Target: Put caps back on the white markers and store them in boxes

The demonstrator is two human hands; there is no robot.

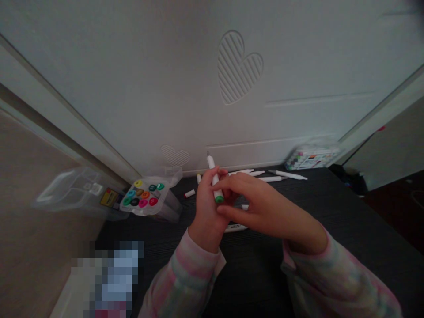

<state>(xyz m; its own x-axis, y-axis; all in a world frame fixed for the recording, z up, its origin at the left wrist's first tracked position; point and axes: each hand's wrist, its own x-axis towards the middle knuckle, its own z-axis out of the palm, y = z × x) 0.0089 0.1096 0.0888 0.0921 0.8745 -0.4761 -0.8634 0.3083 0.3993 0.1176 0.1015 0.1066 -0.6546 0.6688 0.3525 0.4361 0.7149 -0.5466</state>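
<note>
A white marker (210, 163) with a green end and a bare thin grey tip slants up between the thumb and fingers of my left hand (206, 207), which is closed around it. My right hand (265, 201) reaches across from the right, thumb and index finger apart on either side of the green end. Its index fingertip appears to touch the barrel; the other fingers are partly hidden. Beneath and behind my hands lie several white markers (273, 179). A short white cap with a red end (190, 193) rests on the dark table to the left.
A clear case (172, 205) of markers with coloured ends stands at left, its lid (71, 187) open beside it. Another marker pack (311, 155) is at the back right. A white panel with hearts (185, 88) rises behind the dark table (331, 229). Something blurred out (115, 278) is at lower left.
</note>
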